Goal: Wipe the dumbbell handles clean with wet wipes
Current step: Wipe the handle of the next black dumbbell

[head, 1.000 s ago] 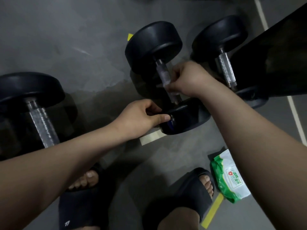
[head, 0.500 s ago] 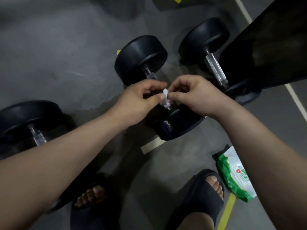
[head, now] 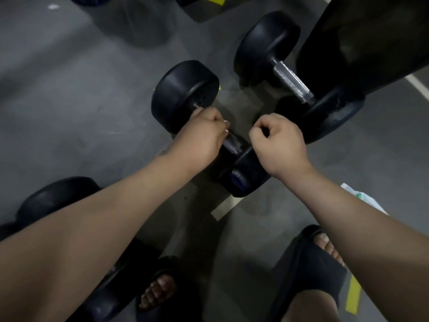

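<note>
- Parting since half a second ago, when both pinched the wipe, the hands now differ: the left hand [head: 204, 135] wraps the handle [head: 233, 142] of the middle dumbbell [head: 185, 94] on the floor
- Right hand [head: 278, 140] hangs just beside it, curled, holding nothing we can see
- We judge wiping is under way, with the wipe hidden
- Wipes pack [head: 362, 198] sits mostly behind the forearm, and we cannot read its print

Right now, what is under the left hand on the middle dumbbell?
The dumbbell's handle, which the left hand grips near the far head; a short dark stretch shows. Any wipe beneath the fingers is covered.
</note>
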Available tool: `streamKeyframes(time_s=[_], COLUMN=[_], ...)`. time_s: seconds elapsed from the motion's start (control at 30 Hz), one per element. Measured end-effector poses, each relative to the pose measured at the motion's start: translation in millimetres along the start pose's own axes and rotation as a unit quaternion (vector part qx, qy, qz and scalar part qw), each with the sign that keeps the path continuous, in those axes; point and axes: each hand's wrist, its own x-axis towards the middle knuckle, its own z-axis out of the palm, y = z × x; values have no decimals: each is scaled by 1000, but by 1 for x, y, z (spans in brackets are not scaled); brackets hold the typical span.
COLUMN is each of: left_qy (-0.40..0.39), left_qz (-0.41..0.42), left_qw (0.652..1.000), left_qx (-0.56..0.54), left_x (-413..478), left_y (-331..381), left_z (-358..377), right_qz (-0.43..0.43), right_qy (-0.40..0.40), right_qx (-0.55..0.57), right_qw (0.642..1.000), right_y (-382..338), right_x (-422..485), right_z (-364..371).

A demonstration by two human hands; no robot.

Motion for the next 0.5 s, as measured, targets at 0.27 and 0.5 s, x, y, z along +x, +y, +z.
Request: streamKeyframes(time_s=[0.27,0.5], left_qy=[-1,-80], left_qz=[-9,191], left_qw=[997,971], left_qx=[74,119], left_x=[3,-12], left_y=[-24,11], left_z=[8,11], right_qz=[-17,-15], right_qy=[13,34], right_qx=[-2,30], right_qw=[1000,999], right_y=[0,5], right_x=[-8,-8], right_z=[1,2])
